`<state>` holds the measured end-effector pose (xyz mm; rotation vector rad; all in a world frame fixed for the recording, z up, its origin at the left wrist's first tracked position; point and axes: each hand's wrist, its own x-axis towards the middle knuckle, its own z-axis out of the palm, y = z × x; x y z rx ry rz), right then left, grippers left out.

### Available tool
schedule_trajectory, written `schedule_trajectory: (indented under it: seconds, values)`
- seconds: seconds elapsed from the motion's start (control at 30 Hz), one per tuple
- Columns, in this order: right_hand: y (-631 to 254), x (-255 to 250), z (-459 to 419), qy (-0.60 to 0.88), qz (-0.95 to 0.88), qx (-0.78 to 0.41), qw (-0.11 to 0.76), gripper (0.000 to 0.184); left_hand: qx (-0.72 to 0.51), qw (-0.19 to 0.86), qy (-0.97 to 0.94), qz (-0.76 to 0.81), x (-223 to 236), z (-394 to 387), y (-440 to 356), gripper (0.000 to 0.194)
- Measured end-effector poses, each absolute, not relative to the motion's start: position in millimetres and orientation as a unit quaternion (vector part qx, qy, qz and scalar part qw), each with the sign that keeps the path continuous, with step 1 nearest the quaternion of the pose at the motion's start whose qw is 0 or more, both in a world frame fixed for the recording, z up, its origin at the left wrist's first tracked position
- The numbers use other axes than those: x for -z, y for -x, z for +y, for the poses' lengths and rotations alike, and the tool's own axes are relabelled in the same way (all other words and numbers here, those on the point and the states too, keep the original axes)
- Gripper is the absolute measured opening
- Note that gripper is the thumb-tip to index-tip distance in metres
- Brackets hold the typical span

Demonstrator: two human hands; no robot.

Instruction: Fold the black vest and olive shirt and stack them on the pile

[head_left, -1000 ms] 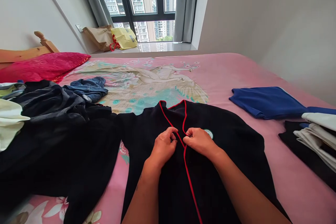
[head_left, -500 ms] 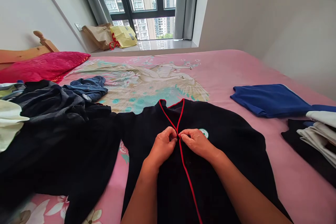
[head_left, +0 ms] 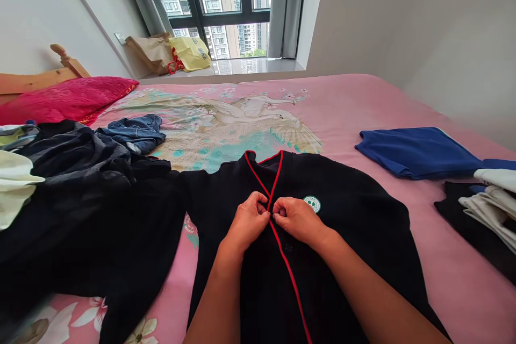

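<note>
A black jacket [head_left: 346, 193] with red piping lies front up on the bed, its collar toward the window. A round white and green badge [head_left: 312, 204] sits on its chest, beside my right hand. My left hand [head_left: 250, 217] pinches the red-piped front edge just below the neck opening. Close against it, my right hand [head_left: 296, 217] has its fingers curled together at the same spot on the jacket front. A dark button [head_left: 288, 248] shows a little below my right hand. Whatever is between the fingertips is mostly hidden.
A heap of dark clothes [head_left: 80, 199] and blue jeans [head_left: 139, 131] lie at the left, near a red pillow [head_left: 72, 99]. On the right are folded blue clothing [head_left: 419, 151] and stacked light garments [head_left: 492, 204]. Bags [head_left: 189, 54] stand on the windowsill.
Both hands have shifted slightly down and left along the jacket's front edge. My right hand has moved off the badge, which now shows whole.
</note>
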<state>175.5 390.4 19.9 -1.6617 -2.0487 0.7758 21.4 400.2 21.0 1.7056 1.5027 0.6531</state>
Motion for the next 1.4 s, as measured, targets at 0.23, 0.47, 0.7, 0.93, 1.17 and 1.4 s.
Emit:
schedule_trajectory:
  seconds: [0.23,0.47,0.7,0.93,1.17,1.4]
  values:
    - [-172.6,-17.4,389.8,0.595,-0.741,-0.256,0.179,0.007,-0.172,0.297,-0.672,0.657,-21.4,398.6,-27.9,0.023]
    - [-175.5,-17.1,394.9,0.598,-0.72,-0.299,0.187,0.007,-0.167,0.305,-0.679,0.647,-23.1,399.5,-24.5,0.026]
    - [-182.2,-13.1,405.6,0.59,-0.593,-0.519,0.177,0.011,-0.203,0.306,-0.712,0.598,-25.0,397.4,-21.1,0.027]
    - [-179.4,-9.1,403.0,0.594,-0.596,-0.495,0.217,0.019,-0.242,0.327,-0.707,0.578,-19.5,399.5,-17.4,0.023]
    - [-179.5,-1.4,397.7,0.59,-0.651,-0.379,0.292,0.027,-0.285,0.31,-0.678,0.602,-6.1,403.2,-21.5,0.025]
    - [-172.7,6.1,401.2,0.607,-0.642,-0.292,0.365,0.028,-0.417,0.233,-0.595,0.647,7.1,412.1,-22.5,0.03]
